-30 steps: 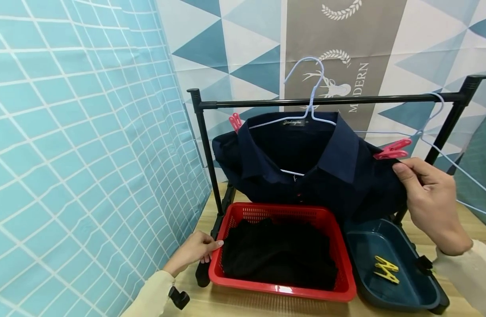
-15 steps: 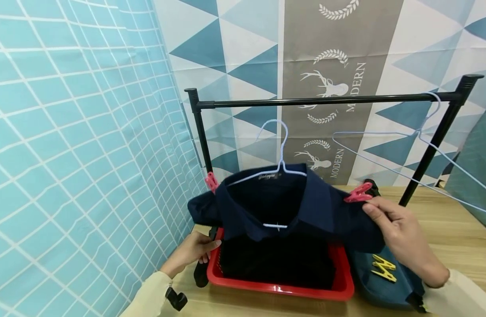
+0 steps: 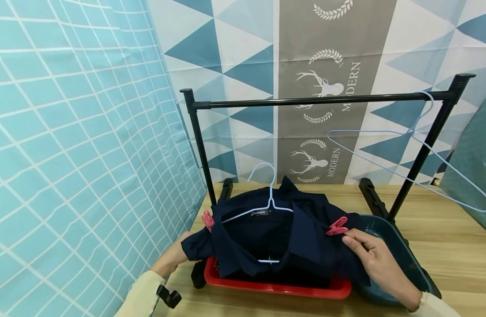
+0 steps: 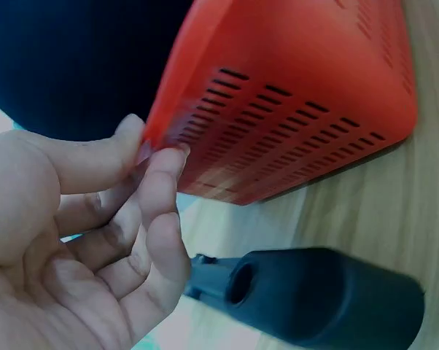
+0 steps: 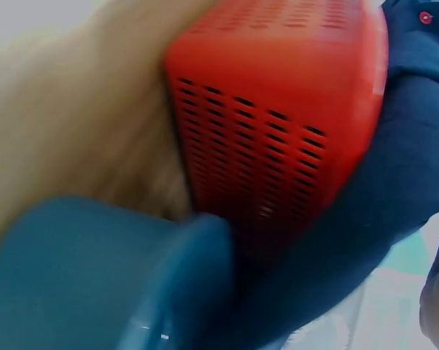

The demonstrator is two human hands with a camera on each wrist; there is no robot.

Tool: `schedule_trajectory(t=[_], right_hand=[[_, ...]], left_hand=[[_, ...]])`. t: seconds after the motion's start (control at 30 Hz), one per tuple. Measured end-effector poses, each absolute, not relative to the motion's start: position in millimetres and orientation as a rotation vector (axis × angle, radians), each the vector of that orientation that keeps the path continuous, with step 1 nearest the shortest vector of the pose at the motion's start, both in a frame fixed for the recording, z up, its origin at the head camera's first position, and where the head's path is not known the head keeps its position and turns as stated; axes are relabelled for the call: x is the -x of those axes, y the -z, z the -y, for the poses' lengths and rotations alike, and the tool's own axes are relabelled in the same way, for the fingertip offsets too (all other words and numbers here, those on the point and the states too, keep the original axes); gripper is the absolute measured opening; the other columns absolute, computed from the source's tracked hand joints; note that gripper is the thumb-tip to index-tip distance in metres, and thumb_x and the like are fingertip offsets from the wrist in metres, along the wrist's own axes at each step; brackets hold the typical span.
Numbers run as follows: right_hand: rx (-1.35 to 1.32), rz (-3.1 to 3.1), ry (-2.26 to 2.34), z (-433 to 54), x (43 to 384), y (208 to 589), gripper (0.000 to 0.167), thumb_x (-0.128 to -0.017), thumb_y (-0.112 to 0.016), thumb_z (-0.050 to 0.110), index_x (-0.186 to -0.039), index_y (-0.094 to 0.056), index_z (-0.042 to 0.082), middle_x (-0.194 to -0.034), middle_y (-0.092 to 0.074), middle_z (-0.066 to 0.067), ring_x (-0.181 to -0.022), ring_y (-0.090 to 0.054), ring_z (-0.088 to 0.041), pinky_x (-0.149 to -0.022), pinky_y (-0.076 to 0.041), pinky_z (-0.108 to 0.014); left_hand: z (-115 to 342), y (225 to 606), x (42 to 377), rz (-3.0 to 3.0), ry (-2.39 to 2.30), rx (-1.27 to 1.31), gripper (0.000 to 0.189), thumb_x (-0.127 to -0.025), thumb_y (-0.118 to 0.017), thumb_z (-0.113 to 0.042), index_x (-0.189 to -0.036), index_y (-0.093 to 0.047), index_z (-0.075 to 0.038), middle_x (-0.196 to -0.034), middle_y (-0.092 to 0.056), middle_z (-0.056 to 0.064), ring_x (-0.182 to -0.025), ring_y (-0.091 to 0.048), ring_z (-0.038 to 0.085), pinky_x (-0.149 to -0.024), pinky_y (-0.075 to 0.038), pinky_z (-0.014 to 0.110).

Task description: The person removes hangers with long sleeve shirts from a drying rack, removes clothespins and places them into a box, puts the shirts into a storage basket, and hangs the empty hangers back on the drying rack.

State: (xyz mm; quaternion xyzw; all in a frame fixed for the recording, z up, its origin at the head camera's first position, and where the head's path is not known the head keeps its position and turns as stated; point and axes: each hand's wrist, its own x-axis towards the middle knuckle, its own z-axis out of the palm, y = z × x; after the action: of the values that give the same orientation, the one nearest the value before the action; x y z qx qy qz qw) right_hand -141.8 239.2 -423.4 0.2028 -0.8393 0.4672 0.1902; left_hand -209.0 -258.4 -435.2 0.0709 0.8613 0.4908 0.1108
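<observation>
In the head view, a navy collared shirt on a pale blue wire hanger lies over a red plastic basket. Pink clothespins clip it at the left shoulder and the right shoulder. My right hand pinches the shirt beside the right clothespin; only its edge shows in the right wrist view. My left hand, partly behind a sleeve, is at the basket's left side. In the left wrist view the left hand pinches the rim of the slotted basket. Black cloth inside is mostly covered.
Behind stands a black rack with a crossbar. A second pale blue hanger hangs at its right end. A dark blue tray sits right of the basket on the wooden table. The rack's black foot lies near my left hand.
The shirt on its hanger has come down from crossbar height onto the basket, my right hand moving down and left with it. The left hand has stayed at the basket rim.
</observation>
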Motion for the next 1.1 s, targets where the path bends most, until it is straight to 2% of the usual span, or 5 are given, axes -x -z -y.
schedule_trajectory(t=[0.2, 0.37, 0.6, 0.77, 1.1], right_hand=[[-0.587, 2.392, -1.335, -238.1, 145.2, 443.8, 0.021, -0.106, -0.058, 0.009, -0.095, -0.069, 0.023, -0.077, -0.057, 0.006, -0.072, -0.054, -0.012, -0.06, -0.041, -0.028], [-0.572, 2.425, -1.325, -236.6, 148.6, 453.9, 0.021, -0.106, -0.059, 0.013, -0.093, -0.069, 0.026, -0.079, -0.06, 0.008, -0.073, -0.056, -0.011, -0.061, -0.043, -0.028], [-0.494, 2.458, -1.294, -233.1, 149.3, 460.1, 0.021, -0.107, -0.059, 0.019, -0.091, -0.069, 0.028, -0.08, -0.063, 0.009, -0.071, -0.057, -0.01, -0.061, -0.044, -0.028], [-0.44, 2.485, -1.175, -231.3, 152.4, 459.9, 0.021, -0.106, -0.06, 0.023, -0.09, -0.069, 0.032, -0.081, -0.065, 0.013, -0.072, -0.058, -0.007, -0.063, -0.045, -0.026], [-0.405, 2.46, -0.972, -230.1, 168.3, 453.9, 0.015, -0.102, -0.068, 0.022, -0.092, -0.074, 0.031, -0.088, -0.068, 0.017, -0.077, -0.06, -0.003, -0.066, -0.051, -0.028]], left_hand=[[277.6, 432.3, 210.8, -2.63, -1.56, -0.297, 0.023, -0.101, -0.069, -0.024, -0.095, -0.078, -0.004, -0.085, -0.069, 0.006, -0.073, -0.057, 0.016, -0.067, -0.048, 0.033], [283.2, 424.0, 208.6, -2.513, -1.729, -0.433, 0.036, -0.105, -0.063, -0.029, -0.105, -0.074, 0.006, -0.083, -0.067, 0.017, -0.07, -0.06, 0.025, -0.07, -0.054, 0.039], [288.4, 420.1, 202.9, -2.429, -1.624, -0.787, 0.026, -0.108, -0.054, -0.013, -0.105, -0.079, -0.004, -0.1, -0.074, 0.006, -0.09, -0.066, 0.018, -0.087, -0.053, 0.033], [289.3, 418.3, 201.8, -2.291, -1.652, -0.958, 0.021, -0.104, -0.06, -0.003, -0.114, -0.078, -0.002, -0.11, -0.073, 0.008, -0.096, -0.064, 0.015, -0.083, -0.054, 0.031], [287.9, 413.3, 199.8, -2.194, -1.654, -1.039, 0.028, -0.101, -0.061, 0.002, -0.127, -0.071, 0.004, -0.102, -0.069, 0.007, -0.086, -0.056, 0.012, -0.073, -0.048, 0.029]])
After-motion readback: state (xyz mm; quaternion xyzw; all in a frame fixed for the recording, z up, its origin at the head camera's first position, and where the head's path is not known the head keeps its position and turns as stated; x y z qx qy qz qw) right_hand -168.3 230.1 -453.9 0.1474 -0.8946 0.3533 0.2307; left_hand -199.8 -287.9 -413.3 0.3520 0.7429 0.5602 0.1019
